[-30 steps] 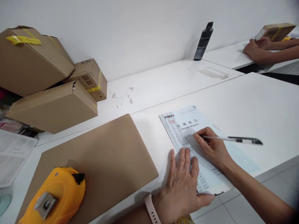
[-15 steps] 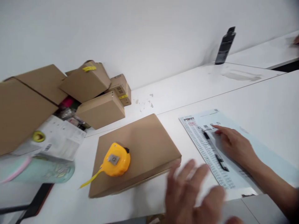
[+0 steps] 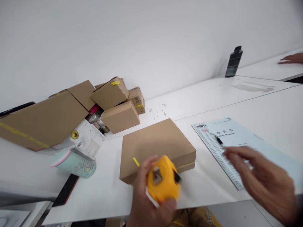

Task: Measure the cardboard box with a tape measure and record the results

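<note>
Apparent step: handling the tape measure (image 3: pixel 168 184) at the desk (image 3: pixel 101 198)'s near edge. The left hand (image 3: pixel 144 205) grips it in its fingers. The right hand (image 3: pixel 262 179) is by the pen (image 3: pixel 219 140) on the report (image 3: pixel 272 148); its grip cannot be told. The next move calls for steady left fingers.

Office-like workroom, long white desks (image 3: pixel 262 108), stacked cardboard boxes (image 3: pixel 120 118) (some yellow-taped), printed report (image 3: pixel 248 135)

Dark bottle (image 3: pixel 234 63) near white wall (image 3: pixel 165 41), piled cardboard boxes (image 3: pixel 121 116), pink-rimmed mint cup (image 3: pixel 79 165) beside a white package (image 3: pixel 92 140)
</note>
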Motion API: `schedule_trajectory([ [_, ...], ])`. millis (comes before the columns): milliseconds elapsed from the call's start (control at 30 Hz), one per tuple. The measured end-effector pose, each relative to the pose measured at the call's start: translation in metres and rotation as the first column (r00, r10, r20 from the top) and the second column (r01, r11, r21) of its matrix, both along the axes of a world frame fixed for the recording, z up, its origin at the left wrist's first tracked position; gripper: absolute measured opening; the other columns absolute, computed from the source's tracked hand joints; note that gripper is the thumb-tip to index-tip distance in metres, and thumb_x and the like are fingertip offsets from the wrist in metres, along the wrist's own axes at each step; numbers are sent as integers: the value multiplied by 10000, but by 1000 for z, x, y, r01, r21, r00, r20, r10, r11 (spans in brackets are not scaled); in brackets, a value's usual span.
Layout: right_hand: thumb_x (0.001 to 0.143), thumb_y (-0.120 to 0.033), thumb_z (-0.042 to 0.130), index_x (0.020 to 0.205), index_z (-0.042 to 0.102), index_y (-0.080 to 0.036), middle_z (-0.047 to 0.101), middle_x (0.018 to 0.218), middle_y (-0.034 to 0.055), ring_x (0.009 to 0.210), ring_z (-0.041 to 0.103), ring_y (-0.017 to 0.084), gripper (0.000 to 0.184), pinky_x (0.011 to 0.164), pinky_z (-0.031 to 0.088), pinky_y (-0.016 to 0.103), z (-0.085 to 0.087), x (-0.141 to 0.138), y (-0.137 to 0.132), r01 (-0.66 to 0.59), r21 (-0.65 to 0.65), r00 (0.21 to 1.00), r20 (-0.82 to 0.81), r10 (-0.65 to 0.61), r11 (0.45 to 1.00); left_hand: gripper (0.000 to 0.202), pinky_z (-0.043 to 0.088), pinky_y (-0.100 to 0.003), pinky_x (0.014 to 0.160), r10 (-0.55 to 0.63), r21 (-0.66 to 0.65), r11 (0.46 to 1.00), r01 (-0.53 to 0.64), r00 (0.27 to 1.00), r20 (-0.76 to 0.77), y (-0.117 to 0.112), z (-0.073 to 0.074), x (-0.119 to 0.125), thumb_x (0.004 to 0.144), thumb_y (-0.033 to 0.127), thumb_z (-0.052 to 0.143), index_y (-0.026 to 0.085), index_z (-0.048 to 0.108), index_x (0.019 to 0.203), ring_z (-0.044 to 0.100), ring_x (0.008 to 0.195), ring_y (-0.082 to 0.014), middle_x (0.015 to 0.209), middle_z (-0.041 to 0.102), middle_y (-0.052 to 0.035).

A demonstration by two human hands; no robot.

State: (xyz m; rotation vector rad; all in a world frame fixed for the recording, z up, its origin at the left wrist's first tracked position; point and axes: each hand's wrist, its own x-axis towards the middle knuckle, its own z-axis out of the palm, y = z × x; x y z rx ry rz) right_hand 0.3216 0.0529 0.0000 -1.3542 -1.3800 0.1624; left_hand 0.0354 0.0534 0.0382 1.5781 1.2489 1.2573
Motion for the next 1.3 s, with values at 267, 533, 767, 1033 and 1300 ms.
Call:
schedule_trajectory([
  [267,1039,-635,351,1055,754,-226,696,918,79,777,625,220,574,787,541,413,42,-55,-16,-800,-316,571,-663,484,510,920,521,-335,770,-319,-219,874,435,852,416,-26,1,14,637,620,851,291,425,1383,655,866,-227,1072,629,-58],
  [533,949,-567,639,979,699,-231,580,928,42,793,526,171,342,721,490,305,52,-72,-6,-910,-89,237,-913,332,406,827,498,-271,710,-304,-206,881,426,843,444,-19,19,0,654,649,861,285,544,1325,614,796,-173,971,638,-35],
  [767,756,-545,844,812,727,-229,421,685,-19,597,300,125,342,516,369,270,73,-47,41,-736,-128,410,-866,287,665,875,482,-264,599,-121,-242,948,207,937,328,13,39,-71,567,638,900,250,600,1291,623,716,-196,898,681,-36],
  [1033,649,-546,899,721,651,-205,471,666,-25,614,390,130,428,538,365,292,38,-22,125,-623,-171,550,-790,271,763,475,429,-266,596,-57,-318,943,95,990,128,75,72,-175,739,538,789,178,724,1041,545,632,-158,883,749,-65],
  [1300,759,-643,790,744,602,-212,492,672,-38,622,426,127,470,600,387,286,30,-49,124,-585,-285,696,-656,291,759,386,424,-293,567,-48,-369,924,96,990,136,89,49,-195,762,497,749,112,732,786,516,553,-158,674,701,-83],
])
